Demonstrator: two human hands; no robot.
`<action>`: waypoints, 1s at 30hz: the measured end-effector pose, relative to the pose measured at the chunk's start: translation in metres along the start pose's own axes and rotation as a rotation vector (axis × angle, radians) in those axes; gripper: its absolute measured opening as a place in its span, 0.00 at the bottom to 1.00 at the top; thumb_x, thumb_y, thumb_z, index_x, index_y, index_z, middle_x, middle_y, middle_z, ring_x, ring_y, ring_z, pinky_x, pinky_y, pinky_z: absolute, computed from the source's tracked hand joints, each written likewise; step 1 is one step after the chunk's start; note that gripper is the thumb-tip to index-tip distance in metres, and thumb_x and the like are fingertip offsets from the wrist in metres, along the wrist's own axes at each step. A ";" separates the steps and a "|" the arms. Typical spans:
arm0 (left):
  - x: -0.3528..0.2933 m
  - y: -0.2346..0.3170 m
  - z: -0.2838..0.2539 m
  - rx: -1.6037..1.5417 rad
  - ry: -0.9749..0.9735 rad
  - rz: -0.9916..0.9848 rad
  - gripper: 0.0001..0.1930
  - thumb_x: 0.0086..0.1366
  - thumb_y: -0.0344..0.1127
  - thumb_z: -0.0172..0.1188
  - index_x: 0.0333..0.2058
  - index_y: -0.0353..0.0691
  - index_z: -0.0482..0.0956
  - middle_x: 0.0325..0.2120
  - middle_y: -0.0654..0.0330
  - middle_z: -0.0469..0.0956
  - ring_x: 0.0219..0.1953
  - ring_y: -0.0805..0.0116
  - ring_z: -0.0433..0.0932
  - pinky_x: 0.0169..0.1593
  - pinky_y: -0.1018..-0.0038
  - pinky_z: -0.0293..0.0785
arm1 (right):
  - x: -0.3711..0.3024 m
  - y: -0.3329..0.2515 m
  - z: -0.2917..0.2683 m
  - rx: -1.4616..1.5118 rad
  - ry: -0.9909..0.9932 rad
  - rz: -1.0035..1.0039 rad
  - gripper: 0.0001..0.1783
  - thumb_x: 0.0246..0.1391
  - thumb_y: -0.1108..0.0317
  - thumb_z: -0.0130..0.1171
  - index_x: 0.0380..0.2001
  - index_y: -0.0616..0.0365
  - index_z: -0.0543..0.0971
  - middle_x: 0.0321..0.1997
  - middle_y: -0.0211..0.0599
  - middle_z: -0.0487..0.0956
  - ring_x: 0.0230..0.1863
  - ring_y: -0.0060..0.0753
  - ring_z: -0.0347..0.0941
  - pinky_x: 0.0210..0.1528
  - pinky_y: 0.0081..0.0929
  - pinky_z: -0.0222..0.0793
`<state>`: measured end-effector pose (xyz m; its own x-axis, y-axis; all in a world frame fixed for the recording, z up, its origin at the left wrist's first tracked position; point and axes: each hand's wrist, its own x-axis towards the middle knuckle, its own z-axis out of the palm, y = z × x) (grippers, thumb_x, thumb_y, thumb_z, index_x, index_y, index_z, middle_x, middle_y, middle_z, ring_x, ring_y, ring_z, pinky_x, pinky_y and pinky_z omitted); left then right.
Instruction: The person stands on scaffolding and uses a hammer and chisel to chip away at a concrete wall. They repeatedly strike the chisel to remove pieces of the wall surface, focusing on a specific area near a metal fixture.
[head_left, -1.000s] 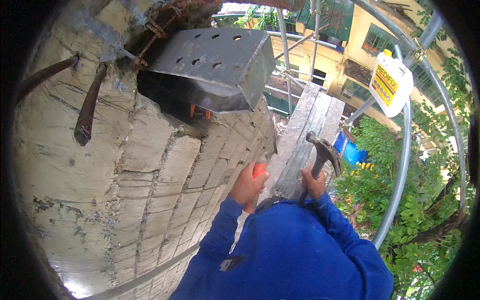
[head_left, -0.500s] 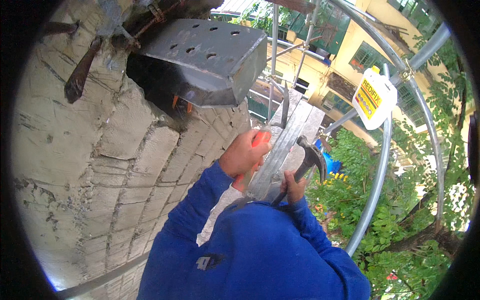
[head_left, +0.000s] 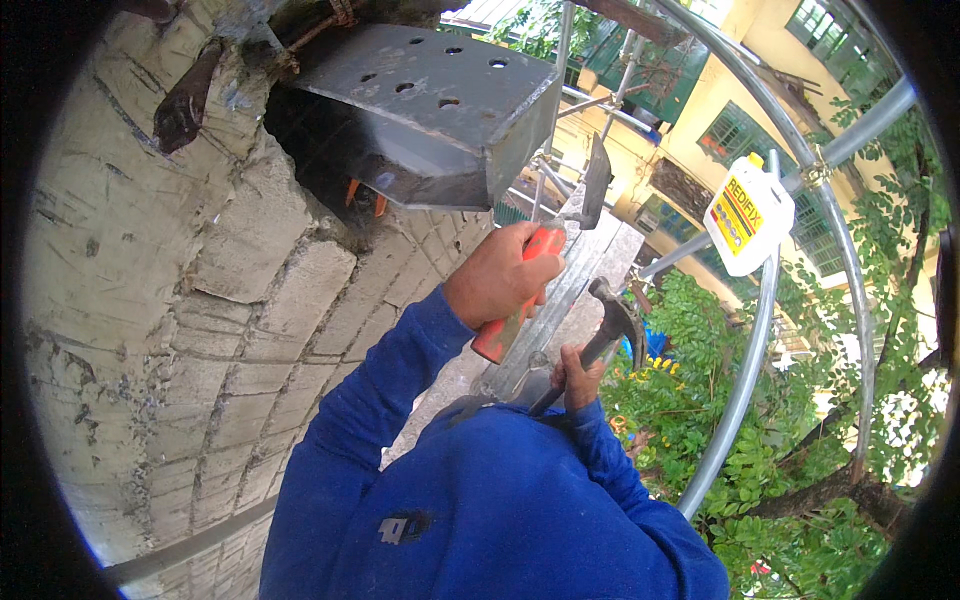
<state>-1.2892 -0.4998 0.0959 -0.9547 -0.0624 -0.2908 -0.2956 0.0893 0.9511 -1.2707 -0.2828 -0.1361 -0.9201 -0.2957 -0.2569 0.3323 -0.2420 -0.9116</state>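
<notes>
My left hand (head_left: 508,280) is closed around the orange handle of a trowel (head_left: 597,182), whose narrow dark blade points up and away, seen nearly edge-on. It is held above the scaffold planks (head_left: 610,245), close to the scored wall and just below the corner of a grey steel beam (head_left: 430,90). Lower and to the right, my right hand (head_left: 580,378) grips a claw hammer (head_left: 618,318) by its dark shaft. The hammer's head is uppermost, and the shaft's lower end disappears behind my blue clothing.
A rough, grooved concrete wall (head_left: 250,350) fills the left side, with a dark cavity under the holed beam. A rusty metal piece (head_left: 188,100) juts from it. Curved scaffold pipes (head_left: 752,400) and a white jug (head_left: 748,220) stand at the right, with foliage below.
My left hand has raised the trowel up and to the right, and its blade has turned to show more of its face. My right hand with the hammer has barely moved.
</notes>
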 end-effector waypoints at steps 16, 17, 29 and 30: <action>-0.035 0.031 0.001 -0.052 0.070 0.000 0.28 0.62 0.37 0.57 0.58 0.29 0.65 0.27 0.61 0.74 0.23 0.76 0.74 0.26 0.78 0.72 | 0.021 -0.020 -0.006 -0.114 -0.145 -0.017 0.21 0.56 0.58 0.65 0.16 0.52 0.68 0.12 0.25 0.68 0.12 0.19 0.64 0.14 0.20 0.56; -0.036 0.030 0.003 -0.048 0.077 0.000 0.28 0.62 0.37 0.57 0.58 0.29 0.64 0.28 0.60 0.75 0.24 0.76 0.74 0.26 0.78 0.72 | 0.027 -0.023 -0.009 -0.112 -0.151 -0.025 0.21 0.55 0.58 0.65 0.16 0.52 0.68 0.12 0.25 0.68 0.12 0.19 0.64 0.14 0.20 0.56; -0.076 -0.040 0.006 0.499 0.535 -0.057 0.26 0.58 0.39 0.62 0.53 0.38 0.67 0.40 0.45 0.79 0.42 0.48 0.79 0.46 0.61 0.74 | 0.096 -0.090 -0.027 -0.397 -0.389 -0.279 0.24 0.54 0.49 0.65 0.19 0.55 0.70 0.16 0.28 0.65 0.21 0.26 0.60 0.24 0.30 0.59; -0.082 -0.035 0.005 0.571 0.550 -0.096 0.25 0.58 0.39 0.63 0.52 0.38 0.68 0.39 0.45 0.79 0.42 0.47 0.79 0.45 0.60 0.74 | 0.105 -0.088 -0.025 -0.489 -0.429 -0.316 0.25 0.54 0.48 0.64 0.20 0.56 0.70 0.16 0.30 0.64 0.21 0.28 0.59 0.25 0.31 0.58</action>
<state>-1.2009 -0.4929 0.0861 -0.8149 -0.5638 -0.1345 -0.4891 0.5444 0.6815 -1.4017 -0.2697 -0.0907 -0.7608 -0.6413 0.1000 -0.1599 0.0358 -0.9865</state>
